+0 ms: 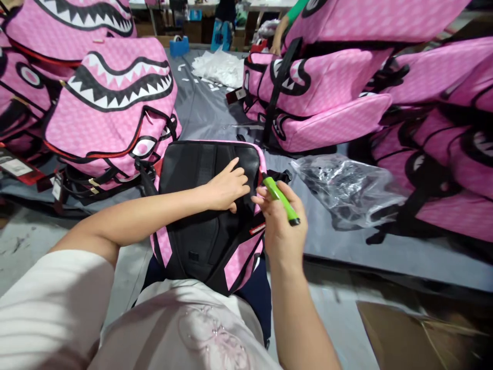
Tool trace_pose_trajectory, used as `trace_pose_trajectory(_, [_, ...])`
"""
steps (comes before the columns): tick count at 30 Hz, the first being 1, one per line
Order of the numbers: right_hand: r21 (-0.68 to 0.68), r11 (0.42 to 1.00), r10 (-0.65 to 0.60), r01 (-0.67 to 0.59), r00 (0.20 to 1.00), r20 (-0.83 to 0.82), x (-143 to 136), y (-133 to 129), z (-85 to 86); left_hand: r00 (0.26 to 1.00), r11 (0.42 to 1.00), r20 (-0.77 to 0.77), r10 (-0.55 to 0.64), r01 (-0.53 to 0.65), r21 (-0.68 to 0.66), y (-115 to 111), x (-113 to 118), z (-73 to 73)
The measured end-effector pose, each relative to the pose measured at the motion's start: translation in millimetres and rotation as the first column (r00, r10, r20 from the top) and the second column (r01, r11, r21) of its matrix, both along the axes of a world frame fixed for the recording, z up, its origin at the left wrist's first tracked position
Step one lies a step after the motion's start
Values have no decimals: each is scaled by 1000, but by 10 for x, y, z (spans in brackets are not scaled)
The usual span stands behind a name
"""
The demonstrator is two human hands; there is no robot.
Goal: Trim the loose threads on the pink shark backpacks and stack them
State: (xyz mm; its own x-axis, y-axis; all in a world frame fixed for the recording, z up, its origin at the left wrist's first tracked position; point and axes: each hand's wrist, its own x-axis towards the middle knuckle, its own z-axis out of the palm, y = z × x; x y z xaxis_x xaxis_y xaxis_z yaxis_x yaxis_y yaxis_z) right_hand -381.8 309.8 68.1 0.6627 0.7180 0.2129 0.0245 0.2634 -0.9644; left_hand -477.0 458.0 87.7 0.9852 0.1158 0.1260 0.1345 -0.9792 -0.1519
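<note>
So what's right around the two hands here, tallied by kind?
Backpack on the lap, under the left hand: 1
Green tool in the right hand: 1
Clear plastic bag beside them: 1
Total: 3
The pink backpacks piled around are stacked and overlapping, so I cannot count them.

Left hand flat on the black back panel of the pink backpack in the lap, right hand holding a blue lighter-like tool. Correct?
Not quite. The head view shows the tool in the right hand is green, not blue. The rest holds: the left hand rests on the black back panel of the pink backpack.
</note>
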Motion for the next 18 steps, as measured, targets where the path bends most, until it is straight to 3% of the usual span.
trace_pose_trajectory(3, [-75, 981, -173, 181, 980, 101, -112, 103, -186, 1000, 998, 1, 25, -25, -60, -25, -20, 9])
trace_pose_trajectory(7, [-112, 912, -371, 394, 911, 183, -80, -44, -347, 994, 997, 97, 51, -45, -63, -138, -87, -93])
trace_pose_trajectory(11, [-122, 884, -396, 451, 862, 317, -33, -166, -456, 989, 997, 135, 60, -53, -51, -237, -117, -219])
trace_pose_trajectory(14, [-97, 879, -381, 467, 809, 448, -64, -137, -529, 991, 995, 118, 61, -51, -87, -243, -125, -242])
trace_pose_trajectory(18, [-63, 879, -383, 473, 778, 498, -117, -83, -600, 985, 994, 168, 32, -14, -106, -229, -174, -270])
